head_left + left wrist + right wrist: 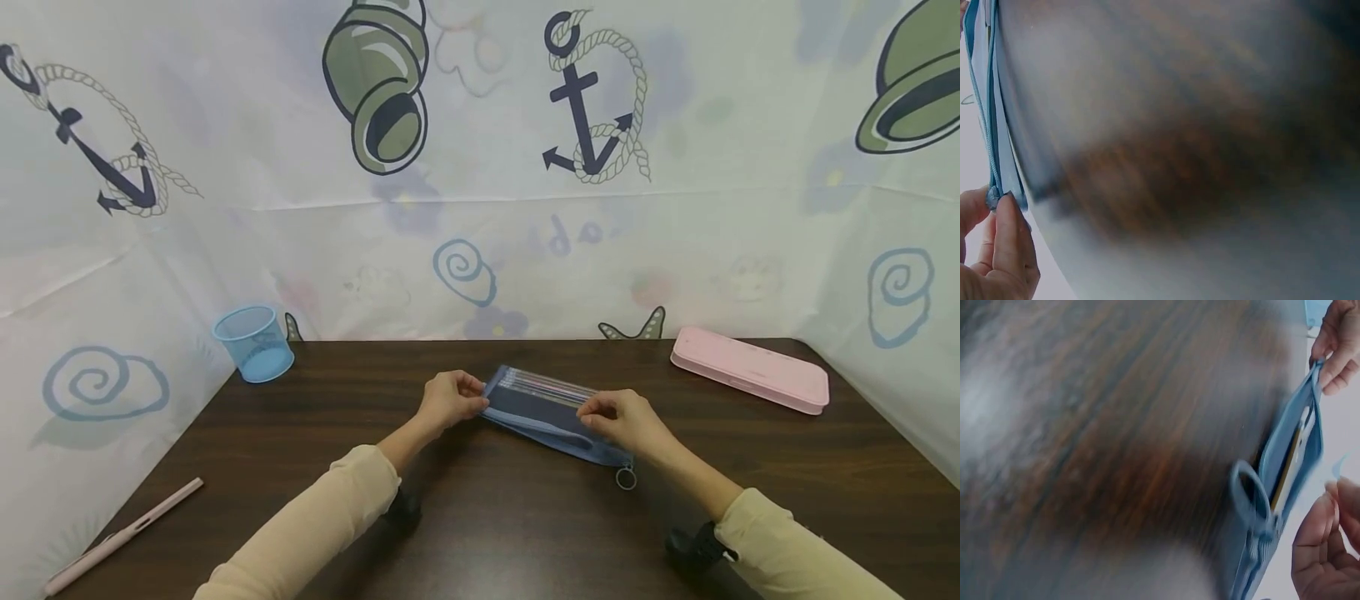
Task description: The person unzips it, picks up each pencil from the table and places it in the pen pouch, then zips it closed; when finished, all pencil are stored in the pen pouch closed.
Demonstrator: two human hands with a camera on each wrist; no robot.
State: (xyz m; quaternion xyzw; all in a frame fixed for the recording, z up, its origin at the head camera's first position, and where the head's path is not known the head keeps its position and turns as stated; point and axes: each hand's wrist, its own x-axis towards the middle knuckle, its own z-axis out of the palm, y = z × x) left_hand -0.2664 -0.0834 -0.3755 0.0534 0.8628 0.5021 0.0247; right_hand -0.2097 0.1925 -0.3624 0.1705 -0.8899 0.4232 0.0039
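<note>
A blue zip pencil pouch [540, 417] lies slanted on the dark table, with pencils showing through its clear panel. My left hand [452, 398] pinches its left end between thumb and fingers. In the right wrist view the zip opening gapes, and long slim items [1291, 459] show inside. The zipper's ring pull [626, 478] hangs at the pouch's right end. My right hand [626, 419] overlaps the pouch's right part in the head view. Its fingers [1311, 534] are curled with the tips together, beside the opening, and no object shows between them.
At the back left stands a light blue mesh cup [257, 354]. A pink pencil case [750, 369] lies at the back right. Near the left edge of the table [517, 533] is a slim pale pink stick-like object [123, 537]. A printed curtain [480, 267] surrounds the table.
</note>
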